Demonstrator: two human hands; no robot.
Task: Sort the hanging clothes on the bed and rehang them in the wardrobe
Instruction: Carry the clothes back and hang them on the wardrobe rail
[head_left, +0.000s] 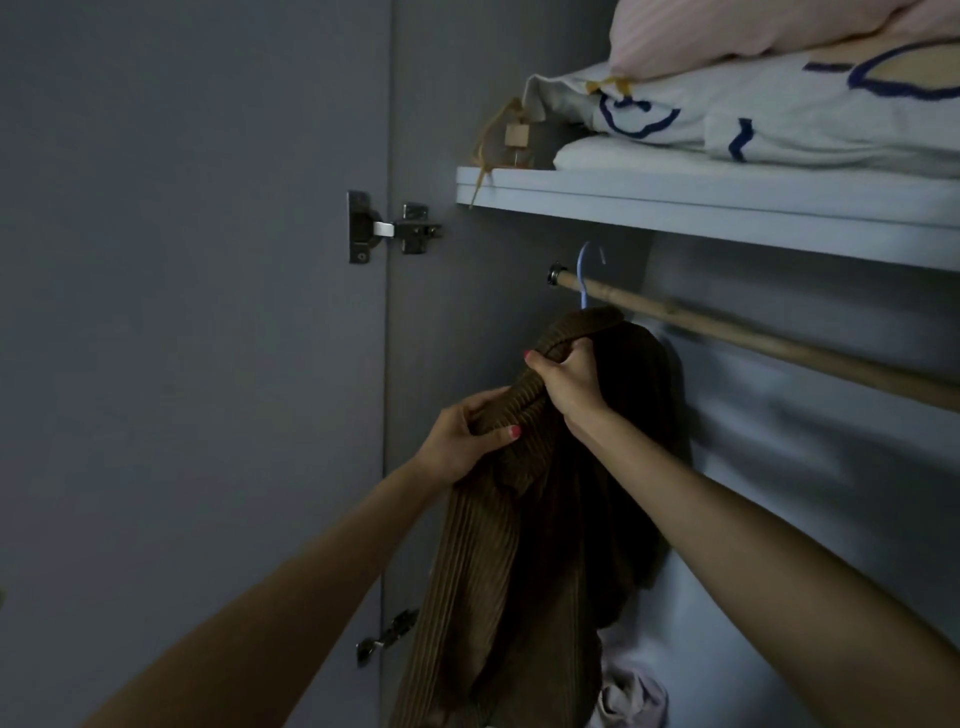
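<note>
A brown ribbed garment (524, 519) is shown hanging from a pale blue hanger (585, 275) hooked over the wooden rail (753, 338) at the left end of the wardrobe, below the shelf (675, 208). Its near shoulder is gripped by the left hand (462, 441), fingers curled round the fabric; its collar is grasped by the right hand (566, 379). Folded bedding (779, 109) is stacked on the shelf, and a door hinge (387, 228) is seen at left.

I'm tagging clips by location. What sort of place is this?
Most likely the inside of a bedroom wardrobe: a wooden rail with a hanger hooked over it, folded bedding on the shelf above.
</note>
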